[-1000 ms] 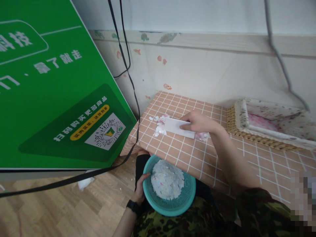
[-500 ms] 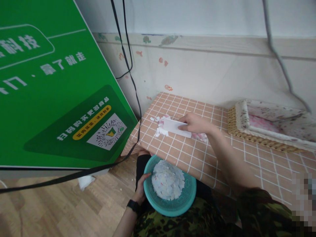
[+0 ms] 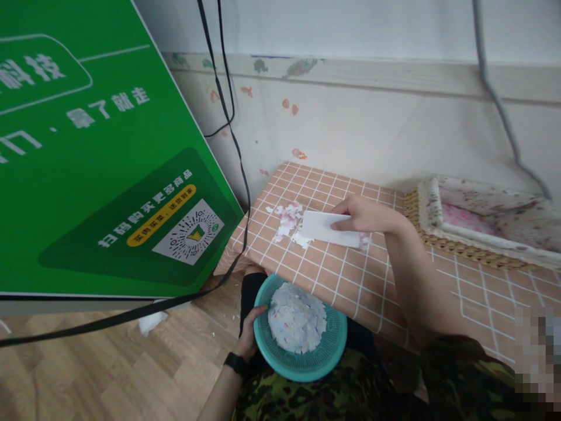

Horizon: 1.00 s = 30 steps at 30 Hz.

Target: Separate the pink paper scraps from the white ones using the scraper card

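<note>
My left hand (image 3: 250, 332) grips the left rim of a teal plastic basket (image 3: 302, 374) on my lap, just below the table edge. Inside the basket lies a heap of white paper scraps (image 3: 298, 318). Over the checked tablecloth, my right hand (image 3: 362, 215) pinches a flat white rectangular card (image 3: 322, 227) between thumb and fingers. White and pink paper bits (image 3: 289, 217) are scattered at the card's left end. A few more scraps show by its right end, partly covered by the card.
A wicker basket (image 3: 477, 248) with a floral lining and something pink inside stands at the right against the wall. At left is a large green panel (image 3: 109, 134). A black cable (image 3: 242, 169) hangs in front of the table's left corner.
My right hand has moved to the right with the white card, uncovering more paper bits at its left. My left hand keeps its hold on the basket rim.
</note>
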Each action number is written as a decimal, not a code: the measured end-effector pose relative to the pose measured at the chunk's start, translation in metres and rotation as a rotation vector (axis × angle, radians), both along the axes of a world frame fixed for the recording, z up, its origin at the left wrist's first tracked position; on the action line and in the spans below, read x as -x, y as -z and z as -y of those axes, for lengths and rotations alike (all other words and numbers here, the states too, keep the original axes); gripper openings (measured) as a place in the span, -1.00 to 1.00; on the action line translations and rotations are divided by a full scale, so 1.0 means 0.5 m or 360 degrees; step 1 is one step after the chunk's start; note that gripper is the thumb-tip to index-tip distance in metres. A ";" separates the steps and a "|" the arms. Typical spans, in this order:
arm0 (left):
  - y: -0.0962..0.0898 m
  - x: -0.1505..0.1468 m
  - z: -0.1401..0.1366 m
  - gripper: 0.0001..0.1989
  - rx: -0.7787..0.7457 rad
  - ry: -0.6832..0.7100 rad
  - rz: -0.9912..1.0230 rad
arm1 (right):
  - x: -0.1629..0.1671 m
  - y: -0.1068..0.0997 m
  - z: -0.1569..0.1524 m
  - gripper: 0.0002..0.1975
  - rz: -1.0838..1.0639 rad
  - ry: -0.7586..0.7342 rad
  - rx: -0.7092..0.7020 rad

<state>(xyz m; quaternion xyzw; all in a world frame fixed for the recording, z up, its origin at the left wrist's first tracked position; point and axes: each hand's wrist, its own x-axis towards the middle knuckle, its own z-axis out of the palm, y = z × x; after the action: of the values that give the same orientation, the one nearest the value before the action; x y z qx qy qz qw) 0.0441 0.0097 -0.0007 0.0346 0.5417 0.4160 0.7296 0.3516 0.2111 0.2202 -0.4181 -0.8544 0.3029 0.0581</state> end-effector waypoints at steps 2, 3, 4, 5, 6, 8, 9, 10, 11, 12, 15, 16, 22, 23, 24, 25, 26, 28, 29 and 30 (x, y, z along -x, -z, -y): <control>0.000 0.000 0.000 -0.74 -0.0007 0.0020 -0.0009 | 0.001 -0.002 0.001 -0.82 0.0000 -0.0064 0.0048; 0.000 0.000 0.000 -0.74 -0.0015 0.0023 -0.0009 | -0.001 -0.003 0.002 -0.81 0.0013 -0.0095 0.0068; -0.001 0.000 0.000 -0.73 -0.0027 0.0022 -0.0005 | -0.005 -0.006 0.002 -0.81 0.0030 -0.0112 0.0082; -0.002 -0.001 0.000 -0.73 -0.0042 0.0015 0.0001 | -0.010 -0.008 0.003 -0.81 0.0046 -0.0114 0.0089; -0.003 -0.001 0.000 -0.73 -0.0056 0.0006 0.0007 | -0.015 -0.011 0.003 -0.81 0.0056 -0.0103 0.0088; -0.004 -0.001 0.000 -0.75 -0.0068 -0.0011 -0.0002 | -0.023 -0.015 0.004 -0.81 0.0065 -0.0038 0.0058; -0.004 -0.001 0.000 -0.76 -0.0068 -0.0019 -0.0016 | -0.023 -0.015 0.004 -0.80 0.0065 -0.0007 0.0035; -0.004 -0.001 0.000 -0.78 -0.0066 -0.0020 -0.0027 | -0.021 -0.014 0.004 -0.80 0.0061 0.0006 0.0012; -0.004 -0.001 0.000 -0.78 -0.0063 -0.0016 -0.0033 | -0.017 -0.011 0.004 -0.80 0.0053 -0.0002 -0.0005; -0.003 -0.001 0.000 -0.78 -0.0059 -0.0010 -0.0032 | -0.011 -0.008 0.003 -0.80 0.0043 -0.0025 -0.0013; 0.002 0.000 0.000 -0.76 -0.0055 0.0006 -0.0010 | -0.002 -0.002 0.004 -0.81 0.0036 -0.0113 -0.0004; 0.004 0.000 0.000 -0.75 -0.0060 0.0003 -0.0009 | -0.003 -0.002 0.007 -0.81 0.0051 -0.0107 -0.0018; 0.019 0.008 0.003 -0.74 -0.0073 -0.0001 -0.0008 | -0.024 -0.001 0.062 -0.80 0.0098 0.0191 -0.0273; 0.022 0.008 0.004 -0.75 -0.0071 0.0001 0.0006 | -0.024 0.002 0.077 -0.80 0.0105 0.0216 -0.0293; 0.025 0.009 0.005 -0.74 -0.0068 0.0003 0.0021 | -0.024 0.005 0.095 -0.80 0.0114 0.0229 -0.0310; 0.027 0.008 0.006 -0.74 -0.0063 -0.0001 0.0032 | -0.023 0.008 0.113 -0.79 0.0123 0.0235 -0.0326; 0.028 0.008 0.007 -0.74 -0.0056 -0.0009 0.0042 | -0.023 0.012 0.133 -0.79 0.0131 0.0239 -0.0345; 0.028 0.006 0.009 -0.73 -0.0054 -0.0038 0.0060 | -0.022 0.017 0.172 -0.79 0.0143 0.0281 -0.0410; 0.027 0.005 0.010 -0.74 -0.0063 -0.0054 0.0071 | -0.020 0.020 0.191 -0.79 0.0142 0.0319 -0.0442; 0.024 0.004 0.011 -0.74 -0.0075 -0.0069 0.0082 | -0.019 0.023 0.208 -0.78 0.0133 0.0371 -0.0467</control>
<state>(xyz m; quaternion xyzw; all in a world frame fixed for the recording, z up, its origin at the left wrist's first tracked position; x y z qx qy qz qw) 0.0421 0.0040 -0.0129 0.0292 0.5135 0.4451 0.7331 0.3610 0.1072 0.2086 -0.5135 -0.8369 0.1487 0.1176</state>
